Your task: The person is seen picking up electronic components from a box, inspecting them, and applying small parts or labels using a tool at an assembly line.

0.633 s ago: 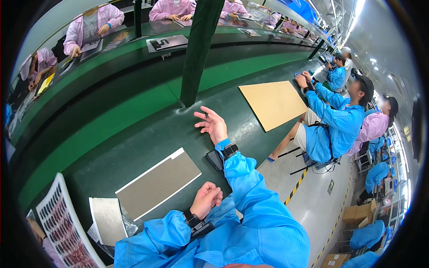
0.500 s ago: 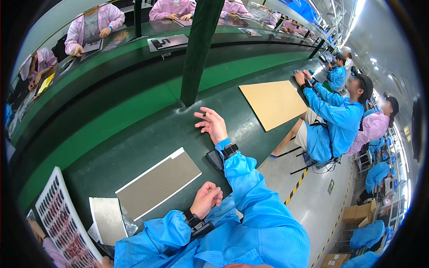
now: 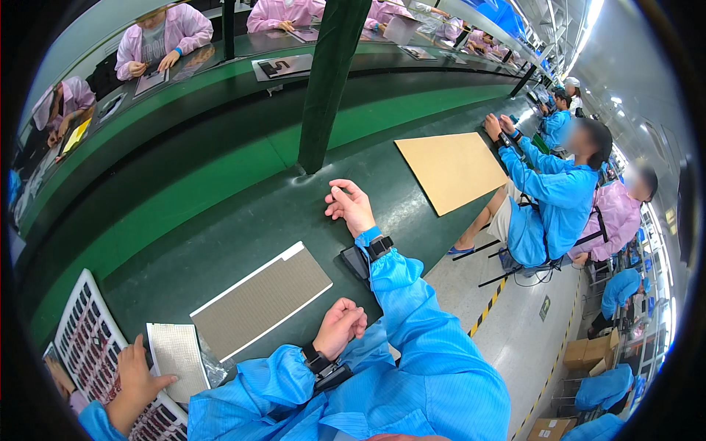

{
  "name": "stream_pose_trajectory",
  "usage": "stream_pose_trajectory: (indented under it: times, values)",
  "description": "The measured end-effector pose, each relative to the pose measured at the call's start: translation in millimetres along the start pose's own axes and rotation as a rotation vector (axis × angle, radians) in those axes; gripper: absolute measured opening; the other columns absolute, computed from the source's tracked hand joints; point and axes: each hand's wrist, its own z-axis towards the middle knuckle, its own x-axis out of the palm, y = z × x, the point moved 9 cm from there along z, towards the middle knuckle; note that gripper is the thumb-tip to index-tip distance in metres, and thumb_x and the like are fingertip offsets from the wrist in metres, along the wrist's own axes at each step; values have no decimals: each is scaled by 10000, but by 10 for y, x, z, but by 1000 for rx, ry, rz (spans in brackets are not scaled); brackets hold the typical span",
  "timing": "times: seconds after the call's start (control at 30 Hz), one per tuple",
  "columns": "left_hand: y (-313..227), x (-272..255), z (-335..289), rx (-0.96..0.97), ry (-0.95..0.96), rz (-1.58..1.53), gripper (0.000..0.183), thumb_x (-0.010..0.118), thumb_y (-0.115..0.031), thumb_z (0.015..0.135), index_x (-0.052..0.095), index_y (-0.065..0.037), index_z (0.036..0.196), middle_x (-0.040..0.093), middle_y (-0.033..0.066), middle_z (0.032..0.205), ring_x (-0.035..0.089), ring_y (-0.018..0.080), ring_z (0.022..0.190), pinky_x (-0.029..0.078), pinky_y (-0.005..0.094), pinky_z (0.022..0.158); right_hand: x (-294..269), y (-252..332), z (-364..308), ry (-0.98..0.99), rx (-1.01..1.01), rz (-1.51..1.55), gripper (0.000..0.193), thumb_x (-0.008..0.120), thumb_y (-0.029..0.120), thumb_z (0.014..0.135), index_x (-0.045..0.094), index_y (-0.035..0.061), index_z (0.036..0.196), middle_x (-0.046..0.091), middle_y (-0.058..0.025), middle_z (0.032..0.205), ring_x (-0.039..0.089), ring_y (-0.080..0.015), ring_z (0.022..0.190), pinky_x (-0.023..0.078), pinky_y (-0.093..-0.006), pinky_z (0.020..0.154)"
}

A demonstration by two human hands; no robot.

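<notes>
Over the dark green bench, my right hand is raised with the arm stretched forward, its fingers curled in and the thumb against them. Whatever it may hold cannot be made out. My left hand stays close to the bench's near edge, fingers folded into a loose fist that hides its inside. Nearest to it lies a grey-brown, finely lined sheet with a white border. Left of that sheet is a smaller silvery gridded sheet, beside crinkled clear plastic. Both wrists wear black straps.
At the lower left, another person's hand reaches over a white tray of small dark and red parts. A tan board lies to the right, near a seated co-worker. A green post rises beyond my right hand.
My right hand's fingers have curled in; a small dark piece seen at them before no longer shows. Another person's hand has come in over the white tray, which has shifted. My left hand has not moved.
</notes>
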Motion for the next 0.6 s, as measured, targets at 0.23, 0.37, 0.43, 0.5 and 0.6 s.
stream_pose_trajectory:
  times: [0.23, 0.37, 0.43, 0.5, 0.6]
  values:
    - [25, -14, 3, -12, -17, 4, 81, 466, -80, 905, 398, -101, 867, 498, 63, 707, 454, 133, 591, 383, 252, 526, -66, -35, 3, -14, 14, -10, 217, 570, 201, 879, 558, 60, 1043, 599, -55, 722, 575, -115, 543, 446, -209, 480]
    - [27, -19, -8, -19, -17, 0, 78, 462, -84, 906, 398, -104, 866, 495, 62, 711, 450, 131, 599, 380, 255, 538, -9, -22, -14, -1, 37, 62, 250, 555, 234, 888, 549, 47, 1054, 622, -82, 782, 594, -121, 576, 450, -206, 492]
    - [19, 1, -16, -23, -13, 0, 78, 463, -88, 906, 399, -106, 867, 495, 61, 712, 449, 132, 598, 380, 255, 541, 4, -10, -15, 23, 43, 79, 294, 570, 237, 877, 519, 43, 1092, 646, -117, 904, 622, -133, 639, 449, -202, 507]
    - [19, 9, -10, -27, -9, 1, 78, 465, -92, 906, 399, -107, 867, 495, 60, 712, 448, 132, 598, 380, 256, 544, 19, 53, -37, 14, 2, 30, 313, 582, 223, 867, 503, 43, 1111, 645, -119, 939, 626, -135, 653, 448, -201, 508]
    - [13, 20, -4, -25, -2, -3, 81, 471, -98, 905, 400, -110, 868, 499, 56, 712, 454, 132, 596, 383, 257, 541, 28, 101, -50, 19, -25, -14, 372, 608, 179, 842, 459, 48, 1157, 637, -119, 1021, 632, -135, 680, 447, -200, 512]
